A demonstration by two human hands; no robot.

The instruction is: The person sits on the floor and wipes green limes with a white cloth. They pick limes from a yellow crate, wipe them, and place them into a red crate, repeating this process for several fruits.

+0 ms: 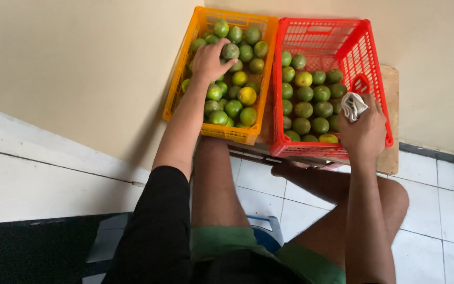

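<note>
Left hand [209, 60] fingers curl over one round green lime [230, 51] in the orange slatted plastic crate [172, 97], upper centre of the frame. Right hand [363, 131] grips a crumpled white cloth [353, 105] over the red plastic crate [379, 63], upper right. Both crates hold many smooth, glossy limes, so sorting looks about midway.

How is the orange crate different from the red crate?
The orange crate is narrower than the red crate. The limes in the orange crate reach its far end, while the red crate's far end is bare. The left hand grips a lime in the orange crate; the right hand, holding a pale cloth, is over the red crate. Both are plastic lattice crates of mostly green limes, side by side against the wall.
</note>
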